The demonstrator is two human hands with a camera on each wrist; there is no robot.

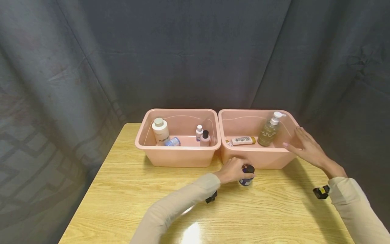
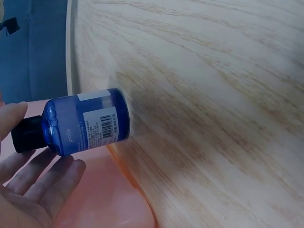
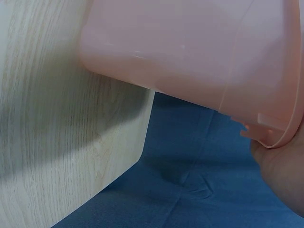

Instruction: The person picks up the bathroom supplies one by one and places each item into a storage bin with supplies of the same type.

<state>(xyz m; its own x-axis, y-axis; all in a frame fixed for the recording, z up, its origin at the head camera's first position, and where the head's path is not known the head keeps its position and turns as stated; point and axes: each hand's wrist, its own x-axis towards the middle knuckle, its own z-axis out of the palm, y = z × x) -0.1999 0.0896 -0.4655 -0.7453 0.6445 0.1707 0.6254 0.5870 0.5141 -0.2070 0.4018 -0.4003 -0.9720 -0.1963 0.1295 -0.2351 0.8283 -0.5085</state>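
Observation:
In front of the right-hand pink bin (image 1: 253, 159), my left hand (image 1: 233, 170) holds a small blue bottle (image 1: 245, 181) by its black cap, between thumb and fingers. The left wrist view shows the bottle's white barcode label (image 2: 100, 126). It is upright, its base at or just above the table; I cannot tell whether they touch. My right hand (image 1: 312, 150) rests on the right rim of that bin, fingers extended and thumb apart over the front corner. Inside the bin are a pump bottle (image 1: 268, 134), a white tube (image 1: 242, 140) and another partly hidden white item (image 1: 229, 143).
Beside it stands a left-hand pink bin (image 1: 179, 157). It contains a large white bottle (image 1: 160, 132), a blue-labelled container (image 1: 173, 141) lying down, a small white bottle (image 1: 199, 133) and a black-capped bottle (image 1: 205, 139). Both bins stand on the wooden table (image 1: 122, 193), before a dark curtain (image 1: 189, 54).

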